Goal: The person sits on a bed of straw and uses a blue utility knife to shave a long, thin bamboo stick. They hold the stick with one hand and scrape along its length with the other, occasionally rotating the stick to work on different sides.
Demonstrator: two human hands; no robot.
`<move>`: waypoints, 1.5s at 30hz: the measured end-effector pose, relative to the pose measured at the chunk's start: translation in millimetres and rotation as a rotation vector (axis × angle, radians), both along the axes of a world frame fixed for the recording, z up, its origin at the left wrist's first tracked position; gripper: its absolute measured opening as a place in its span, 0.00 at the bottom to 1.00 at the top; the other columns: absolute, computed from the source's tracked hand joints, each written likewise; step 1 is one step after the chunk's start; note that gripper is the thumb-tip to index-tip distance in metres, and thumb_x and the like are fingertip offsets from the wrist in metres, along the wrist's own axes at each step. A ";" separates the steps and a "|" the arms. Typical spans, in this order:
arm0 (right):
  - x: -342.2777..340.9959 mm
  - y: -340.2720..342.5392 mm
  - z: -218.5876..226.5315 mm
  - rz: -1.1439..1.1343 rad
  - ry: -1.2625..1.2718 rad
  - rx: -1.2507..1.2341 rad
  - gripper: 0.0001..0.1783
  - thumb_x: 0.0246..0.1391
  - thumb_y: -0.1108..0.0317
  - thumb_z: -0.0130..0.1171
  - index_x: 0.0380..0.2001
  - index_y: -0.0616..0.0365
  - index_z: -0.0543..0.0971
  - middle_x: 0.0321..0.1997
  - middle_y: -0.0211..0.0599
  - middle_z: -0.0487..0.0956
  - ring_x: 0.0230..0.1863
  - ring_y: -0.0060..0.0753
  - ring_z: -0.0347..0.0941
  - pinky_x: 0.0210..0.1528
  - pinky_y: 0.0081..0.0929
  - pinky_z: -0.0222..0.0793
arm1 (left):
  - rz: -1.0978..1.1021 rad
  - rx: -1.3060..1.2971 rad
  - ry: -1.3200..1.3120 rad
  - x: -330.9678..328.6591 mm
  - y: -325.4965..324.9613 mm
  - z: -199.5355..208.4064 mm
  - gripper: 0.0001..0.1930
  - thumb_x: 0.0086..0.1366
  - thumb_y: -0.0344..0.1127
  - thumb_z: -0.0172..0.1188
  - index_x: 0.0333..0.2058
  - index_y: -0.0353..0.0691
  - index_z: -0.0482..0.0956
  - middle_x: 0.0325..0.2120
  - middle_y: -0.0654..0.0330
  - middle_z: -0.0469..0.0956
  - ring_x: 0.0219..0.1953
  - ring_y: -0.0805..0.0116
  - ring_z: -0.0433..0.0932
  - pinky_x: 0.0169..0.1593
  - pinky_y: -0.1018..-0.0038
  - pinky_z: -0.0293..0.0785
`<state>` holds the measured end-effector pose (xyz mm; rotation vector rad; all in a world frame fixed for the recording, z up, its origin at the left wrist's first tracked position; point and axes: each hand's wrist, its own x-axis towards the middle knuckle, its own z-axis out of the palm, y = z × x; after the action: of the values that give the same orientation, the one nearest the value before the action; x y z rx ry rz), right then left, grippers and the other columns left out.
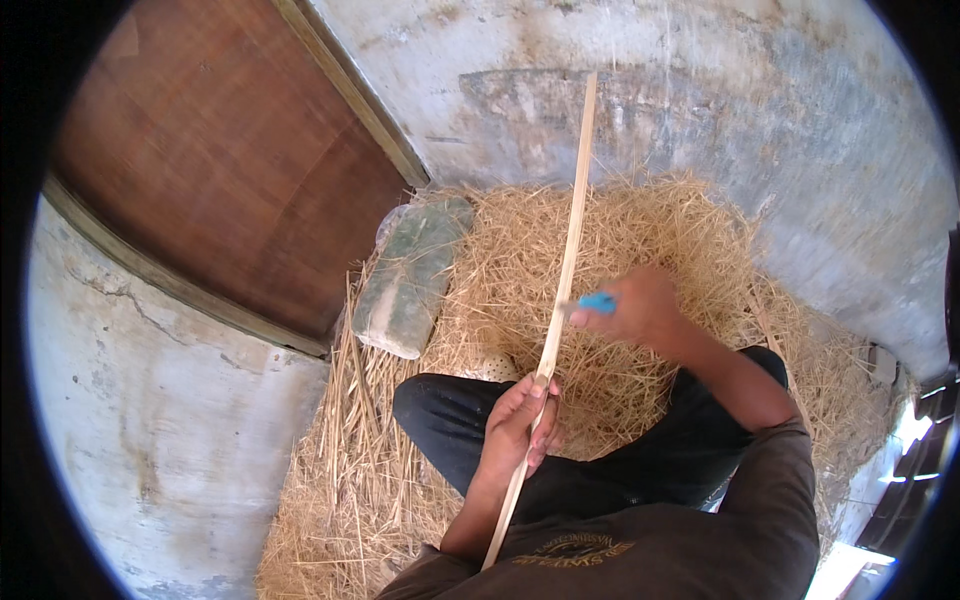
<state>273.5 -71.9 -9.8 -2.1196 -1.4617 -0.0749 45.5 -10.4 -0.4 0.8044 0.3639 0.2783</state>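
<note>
A long, pale wooden strip (pixel 574 228) slants up from my lap toward the far wall. Its lower part passes through my left hand (pixel 524 418), whose fingers are wrapped round it. Farther along the strip, on its right side, my right hand (pixel 640 308) is closed on a blue-handled knife (pixel 597 302). The short blade reaches the strip's edge and seems to touch it; its exact shape is blurred. Fine curls or straw lie under the strip, too small to tell apart.
Dry straw and shavings (pixel 640 220) cover the floor around my crossed legs. A greenish-grey stone block (pixel 413 275) lies to the left, beside a brown door panel (pixel 230 160). Thin sticks (pixel 350 410) lie below the block. A stained plaster wall (pixel 700 100) rises at the far side.
</note>
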 end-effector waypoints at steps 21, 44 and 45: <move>8.0 15.8 -24.5 0.142 -0.334 0.174 0.39 0.36 0.24 0.55 0.11 0.54 0.75 0.08 0.31 0.69 0.10 0.34 0.67 0.16 0.33 0.61 | -0.067 0.614 0.328 -4.0 5.3 15.1 0.11 0.71 0.41 0.45 0.36 0.39 0.64 0.13 0.70 0.61 0.10 0.83 0.57 0.13 0.83 0.56; 44.5 1.8 -8.1 -0.038 -0.166 -0.043 0.41 0.48 0.23 0.39 0.14 0.52 0.77 0.09 0.29 0.67 0.12 0.30 0.63 0.19 0.32 0.61 | -0.132 0.458 0.231 -33.8 -16.4 1.6 0.10 0.72 0.40 0.41 0.38 0.38 0.63 0.12 0.68 0.61 0.09 0.83 0.57 0.12 0.85 0.54; 39.2 -0.2 -9.6 0.009 -0.188 -0.023 0.41 0.48 0.23 0.40 0.14 0.51 0.77 0.09 0.29 0.66 0.12 0.29 0.62 0.19 0.31 0.61 | -0.133 0.471 0.235 -33.9 -15.9 3.8 0.11 0.72 0.40 0.41 0.38 0.38 0.63 0.12 0.69 0.61 0.09 0.83 0.57 0.12 0.85 0.54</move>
<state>312.8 -72.1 -19.4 -2.1734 -1.5855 -0.2613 11.6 -26.3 3.3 1.3256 0.4710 0.1436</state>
